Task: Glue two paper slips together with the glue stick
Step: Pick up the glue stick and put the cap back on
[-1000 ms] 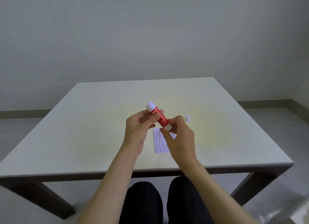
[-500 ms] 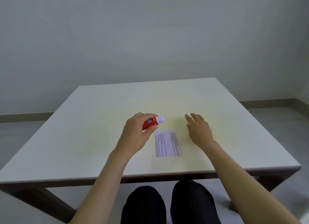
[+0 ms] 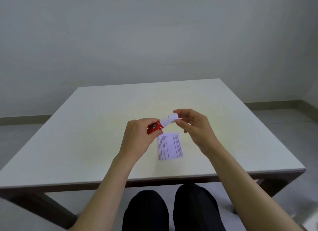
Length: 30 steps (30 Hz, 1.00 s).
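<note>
My left hand [image 3: 137, 137] holds a red glue stick [image 3: 155, 127] above the table, its white tip pointing right. My right hand [image 3: 193, 125] pinches the white cap [image 3: 173, 118] between thumb and fingers, right at the tip of the stick. Below the hands, printed paper [image 3: 170, 145] lies flat on the white table [image 3: 86, 136]; it looks like one rectangle, and I cannot tell whether two slips are stacked there.
The table's front edge [image 3: 154, 178] runs just above my knees [image 3: 170, 208]. A grey wall stands behind the table, and grey floor shows to the left and right.
My right hand, which lay open on the table by the cap, has lifted with the cap and brought it to the stick's tip. My left hand has raised the stick slightly.
</note>
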Each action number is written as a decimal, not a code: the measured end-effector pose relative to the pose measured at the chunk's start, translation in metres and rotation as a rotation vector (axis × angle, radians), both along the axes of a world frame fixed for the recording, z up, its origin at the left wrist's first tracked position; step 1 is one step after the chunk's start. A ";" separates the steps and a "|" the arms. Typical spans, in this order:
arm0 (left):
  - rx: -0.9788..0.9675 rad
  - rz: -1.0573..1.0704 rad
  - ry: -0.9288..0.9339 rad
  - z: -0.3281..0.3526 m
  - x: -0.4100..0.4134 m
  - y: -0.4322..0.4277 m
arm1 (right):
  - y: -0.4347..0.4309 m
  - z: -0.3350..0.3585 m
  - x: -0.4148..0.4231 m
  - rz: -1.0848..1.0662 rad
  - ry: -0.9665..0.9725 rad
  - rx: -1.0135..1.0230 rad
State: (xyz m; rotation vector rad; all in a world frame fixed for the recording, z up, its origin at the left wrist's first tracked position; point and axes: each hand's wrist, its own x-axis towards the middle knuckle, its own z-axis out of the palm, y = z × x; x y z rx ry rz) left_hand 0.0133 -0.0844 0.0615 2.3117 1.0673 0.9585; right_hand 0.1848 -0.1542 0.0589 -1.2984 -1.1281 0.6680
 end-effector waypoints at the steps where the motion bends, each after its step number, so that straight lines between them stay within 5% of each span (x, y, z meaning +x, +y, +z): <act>1: 0.007 -0.001 0.006 0.000 0.000 -0.001 | 0.000 0.001 -0.001 -0.001 -0.022 -0.004; 11: 0.146 0.047 0.073 0.004 -0.002 -0.006 | -0.001 0.001 -0.009 -0.016 -0.403 -0.016; 18: 0.288 0.076 0.169 -0.001 0.002 -0.012 | 0.005 -0.009 -0.022 -0.176 -0.622 -0.246; 23: 0.299 0.118 0.175 -0.003 0.001 -0.006 | -0.002 -0.008 -0.020 0.040 -0.359 -0.123; 27: 0.309 0.109 0.205 -0.009 0.003 -0.008 | 0.001 -0.013 -0.025 -0.151 -0.505 -0.257; 30: 0.316 0.128 0.189 -0.012 0.001 -0.005 | -0.001 -0.013 -0.024 -0.053 -0.482 -0.162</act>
